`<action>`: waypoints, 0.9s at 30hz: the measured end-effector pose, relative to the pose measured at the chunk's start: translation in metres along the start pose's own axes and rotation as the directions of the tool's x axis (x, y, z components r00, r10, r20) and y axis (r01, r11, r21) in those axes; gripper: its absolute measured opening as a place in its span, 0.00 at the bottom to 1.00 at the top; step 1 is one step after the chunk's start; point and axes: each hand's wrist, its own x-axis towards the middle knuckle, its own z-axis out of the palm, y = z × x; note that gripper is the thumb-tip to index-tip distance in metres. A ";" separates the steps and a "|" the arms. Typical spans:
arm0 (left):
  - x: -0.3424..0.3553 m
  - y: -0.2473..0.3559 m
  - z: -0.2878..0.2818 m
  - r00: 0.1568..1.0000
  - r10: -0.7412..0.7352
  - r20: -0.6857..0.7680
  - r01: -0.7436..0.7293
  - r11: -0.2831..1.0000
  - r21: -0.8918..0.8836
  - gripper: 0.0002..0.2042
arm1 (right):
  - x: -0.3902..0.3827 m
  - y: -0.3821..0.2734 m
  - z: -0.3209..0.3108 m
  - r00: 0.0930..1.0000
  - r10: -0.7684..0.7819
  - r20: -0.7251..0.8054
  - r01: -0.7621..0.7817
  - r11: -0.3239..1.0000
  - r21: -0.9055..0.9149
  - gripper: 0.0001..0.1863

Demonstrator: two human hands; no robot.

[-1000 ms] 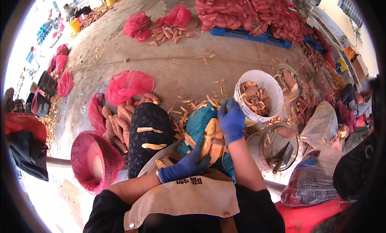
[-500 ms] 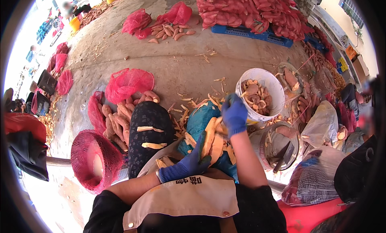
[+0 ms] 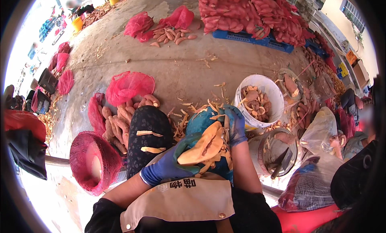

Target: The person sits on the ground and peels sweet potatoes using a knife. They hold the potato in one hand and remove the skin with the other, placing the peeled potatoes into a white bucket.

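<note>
A largely peeled, orange-yellow sweet potato lies tilted across my left hand, which wears a blue knit glove and wraps round its near side. My right hand, in a matching glove, is at the sweet potato's far end with its fingers curled. Whatever it grips is hidden from this angle. Below both hands, peel strips lie over a teal cloth on my lap. Two more strips rest on my dark patterned left trouser leg.
Right of my hands stands a white bucket of trimmed pieces, with a second bucket holding a knife nearer me. Unpeeled sweet potatoes and a red mesh-lined bucket are at left. Stacked red sacks stand far off.
My right hand has come down and closer to the left hand. The sweet potato in my left hand has turned, showing a broad peeled face, and the left hand has shifted left.
</note>
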 end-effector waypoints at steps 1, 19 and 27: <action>0.002 0.001 -0.001 1.000 0.014 -0.001 -0.014 0.998 -0.061 0.47 | -0.003 -0.003 0.000 0.999 0.034 0.012 -0.034 0.999 0.000 0.08; 0.071 -0.075 0.010 0.908 -0.289 -0.302 -0.069 0.607 -0.792 0.25 | -0.013 0.002 -0.023 0.972 -0.223 -0.070 0.200 0.949 -0.242 0.11; 0.062 -0.062 0.021 0.888 -0.459 -0.006 0.135 0.273 -0.952 0.24 | -0.071 -0.043 0.044 0.942 -0.330 -0.059 0.302 0.911 -0.281 0.11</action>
